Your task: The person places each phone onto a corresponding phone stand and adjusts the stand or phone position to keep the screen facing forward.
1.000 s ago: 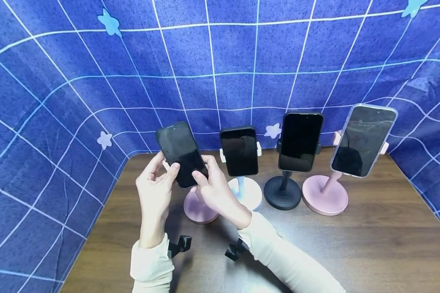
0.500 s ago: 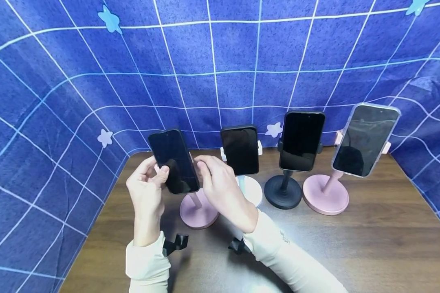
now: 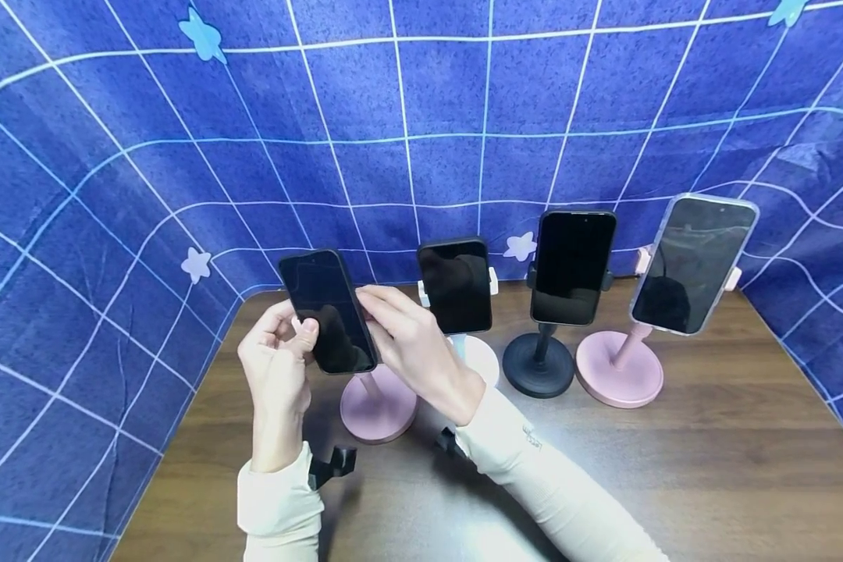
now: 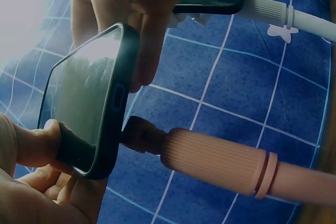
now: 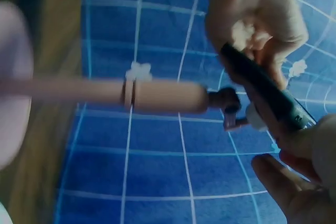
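A black smartphone point(image 3: 326, 300) tilts over a pink phone stand point(image 3: 379, 407), whose ribbed neck shows below it in the left wrist view. My left hand point(image 3: 275, 367) grips the phone's lower left edge, thumb on the screen and fingers behind. A pale clamp tip peeks out beside that thumb. At the phone's right edge, my right hand point(image 3: 421, 351) has its fingers curled and pinches the stand's clamp arm, mostly hidden by the hand. From the right wrist, the phone is seen edge-on beyond the stand's dark joint point(image 5: 224, 99).
To the right stand a white stand point(image 3: 482, 363), a black stand point(image 3: 538, 367) and another pink stand point(image 3: 618, 371), each holding a phone upright. A blue gridded cloth point(image 3: 449, 101) rises behind the wooden table point(image 3: 716, 445). Black straps point(image 3: 333, 466) hang at the wrists.
The phone has shifted left and slightly down, and more of the pink base shows. My right thumb has left the screen, and that hand is now at the phone's right edge.
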{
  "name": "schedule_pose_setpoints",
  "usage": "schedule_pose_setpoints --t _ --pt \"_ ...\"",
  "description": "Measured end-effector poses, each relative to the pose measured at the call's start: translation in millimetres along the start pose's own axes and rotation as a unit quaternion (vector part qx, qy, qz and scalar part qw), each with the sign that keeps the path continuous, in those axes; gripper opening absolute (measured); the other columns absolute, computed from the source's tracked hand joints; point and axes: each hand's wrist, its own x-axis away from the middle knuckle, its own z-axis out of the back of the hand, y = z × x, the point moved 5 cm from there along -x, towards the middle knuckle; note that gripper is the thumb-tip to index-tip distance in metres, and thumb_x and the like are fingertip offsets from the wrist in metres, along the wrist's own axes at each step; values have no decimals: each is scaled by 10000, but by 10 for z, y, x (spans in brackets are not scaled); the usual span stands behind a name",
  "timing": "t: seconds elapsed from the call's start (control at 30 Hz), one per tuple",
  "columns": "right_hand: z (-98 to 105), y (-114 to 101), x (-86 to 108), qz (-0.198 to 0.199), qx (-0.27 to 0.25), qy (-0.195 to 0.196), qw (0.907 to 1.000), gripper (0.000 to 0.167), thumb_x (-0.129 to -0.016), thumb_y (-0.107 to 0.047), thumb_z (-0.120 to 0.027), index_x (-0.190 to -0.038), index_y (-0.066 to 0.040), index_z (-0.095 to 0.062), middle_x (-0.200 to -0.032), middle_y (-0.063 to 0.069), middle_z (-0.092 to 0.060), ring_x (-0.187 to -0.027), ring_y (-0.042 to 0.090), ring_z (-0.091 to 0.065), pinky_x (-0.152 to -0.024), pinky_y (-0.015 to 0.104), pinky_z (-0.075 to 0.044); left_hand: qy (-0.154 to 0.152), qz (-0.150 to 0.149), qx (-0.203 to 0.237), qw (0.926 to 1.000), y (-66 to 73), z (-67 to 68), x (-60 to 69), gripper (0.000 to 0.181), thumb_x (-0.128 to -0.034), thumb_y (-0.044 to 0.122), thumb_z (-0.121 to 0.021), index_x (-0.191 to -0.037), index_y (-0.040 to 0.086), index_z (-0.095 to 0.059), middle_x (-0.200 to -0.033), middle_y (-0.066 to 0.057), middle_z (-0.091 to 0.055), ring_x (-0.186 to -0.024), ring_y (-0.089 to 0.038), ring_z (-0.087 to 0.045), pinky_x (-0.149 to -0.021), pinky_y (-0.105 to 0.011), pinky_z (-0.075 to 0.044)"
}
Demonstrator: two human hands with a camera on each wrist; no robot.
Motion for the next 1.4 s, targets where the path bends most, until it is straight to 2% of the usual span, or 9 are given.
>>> schedule_pose_setpoints --t 0.27,0.47,0.67,0.8,0.87,1.03,1.1,1.27,1.4 --pt "35 -32 -33 396 824 -297 9954 240 -1003 -38 -605 -1232 -6 -669 -1198 114 -674 -1102 193 -704 -961 166 -520 302 -83 -331 9990 52 49 -24 371 -837 -260 -598 -968 35 -782 -759 -24 -731 -654 -120 -717 -570 -314 -607" --pt "47 -17 -27 451 943 -203 9943 232 -989 -40 -604 -1207 -6 -675 -1162 93 -672 -1039 163 -709 -904 144 -536 430 -72 -592 9973 48 36 -14 372 -834 -252 -606 -971 42 -789 -766 -2 -746 -646 -105 -710 -558 -295 -602" --pt "36 -32 -10 487 1046 -82 9933 263 -987 -26 -621 -1244 13 -659 -1186 119 -674 -1083 188 -717 -943 159 -524 519 -202 -656 9963 68 20 -5 371 -830 -251 -612 -960 48 -791 -775 15 -744 -611 -69 -668 -511 -241 -572" --pt "7 -33 -1 101 917 -261 9954 341 -990 26 -601 -1330 47 -614 -1259 178 -682 -1158 238 -700 -999 228 -522 619 -427 -854 9935 70 2 11 319 -835 -214 -664 -1006 27 -783 -798 27 -742 -546 -43 -644 -484 -199 -539" --pt "-4 -18 6 -279 651 -314 9970 377 -992 35 -589 -1368 66 -592 -1280 195 -690 -1101 227 -711 -956 243 -553 649 -567 -939 9918 62 -10 14 296 -840 -193 -683 -1033 12 -775 -806 30 -734 -515 -38 -627 -473 -173 -513" --pt "-36 21 22 -1099 -63 70 9939 367 -1012 -22 -606 -1369 66 -610 -1285 179 -708 -1073 205 -743 -903 267 -581 622 -774 -1070 9893 27 -31 17 283 -850 -172 -686 -1079 -19 -752 -824 28 -717 -531 -39 -626 -481 -159 -480" --pt "-50 25 32 -1225 -108 284 9920 341 -1016 -44 -620 -1344 44 -642 -1273 156 -713 -1112 219 -729 -924 285 -572 594 -782 -1099 9891 17 -32 27 288 -852 -174 -682 -1097 -36 -741 -835 23 -718 -555 -42 -642 -507 -165 -502" --pt "-58 31 68 -1298 22 621 9896 295 -990 -25 -656 -1279 6 -705 -1183 114 -753 -1011 185 -757 -812 260 -600 431 -676 -1144 9902 5 -38 67 289 -863 -164 -681 -1137 -79 -716 -839 16 -707 -602 -62 -701 -585 -183 -559" --pt "-45 60 38 -1453 -227 692 9867 303 -988 -56 -672 -1283 7 -702 -1147 118 -768 -967 174 -770 -780 216 -595 333 -670 -1156 9905 24 -58 54 291 -870 -152 -684 -1145 -61 -715 -830 24 -688 -585 -48 -687 -553 -167 -534"
